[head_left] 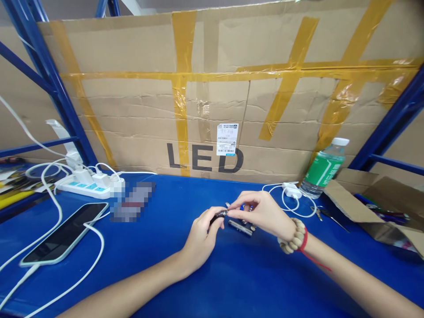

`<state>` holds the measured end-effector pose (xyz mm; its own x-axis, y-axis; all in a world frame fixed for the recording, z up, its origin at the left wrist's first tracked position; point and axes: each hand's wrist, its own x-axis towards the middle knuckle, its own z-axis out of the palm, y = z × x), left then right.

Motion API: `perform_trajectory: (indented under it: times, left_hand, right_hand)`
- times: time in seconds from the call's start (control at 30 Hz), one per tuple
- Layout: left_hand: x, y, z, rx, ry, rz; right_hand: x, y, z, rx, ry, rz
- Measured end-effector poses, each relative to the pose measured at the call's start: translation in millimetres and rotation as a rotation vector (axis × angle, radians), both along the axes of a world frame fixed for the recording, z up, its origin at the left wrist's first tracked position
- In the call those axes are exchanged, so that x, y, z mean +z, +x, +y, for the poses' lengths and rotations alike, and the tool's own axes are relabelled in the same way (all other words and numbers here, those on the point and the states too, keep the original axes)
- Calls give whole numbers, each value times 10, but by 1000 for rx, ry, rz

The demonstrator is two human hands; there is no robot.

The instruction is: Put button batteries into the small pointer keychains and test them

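Note:
My left hand (200, 236) is closed around a small dark piece (217, 216) with a shiny end; the fingers hide most of it, so I cannot tell its exact kind. At that shiny end, the thumb and forefinger of my right hand (261, 213) are pinched together. A bracelet of pale beads (293, 237) and a red cord circle my right wrist. On the blue table just beneath the right hand lies a dark metal tube (240, 228). Several small blue and silver parts (243, 207) sit behind it, partly covered by the right hand.
To the left are a phone (64, 234) with white cables and a power strip (86, 186). A water bottle (324, 170), a white charger (292, 191), tweezers (334, 219) and an open cardboard box (356, 201) stand or lie right. A large taped carton (145, 110) forms the back.

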<state>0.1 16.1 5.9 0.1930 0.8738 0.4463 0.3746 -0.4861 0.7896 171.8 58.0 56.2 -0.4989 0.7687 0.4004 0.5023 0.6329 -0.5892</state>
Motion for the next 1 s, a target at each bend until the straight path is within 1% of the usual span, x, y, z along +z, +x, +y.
perform_trajectory:
  times: [0.1,0.2,0.47,0.7,0.87,1.0]
  left_hand:
    - [4,0,-10,6,-11,5]
    - [-5,-2,-12,8,-11,6]
    - [-32,3,-10,-1,-11,6]
    - [-59,0,-17,-10,-61,-48]
    - [-98,3,-26,-60,-72,-40]
    - [-107,2,-28,-76,-82,-24]
  right_hand:
    - [13,2,1,-23,-1,-12]
    - [19,9,2,-29,-35,-24]
    - [28,21,-7,2,-79,-29]
    - [-3,25,20,76,-115,42]
    - [-50,36,35,109,-68,48]
    - [-88,31,41,117,-39,39]
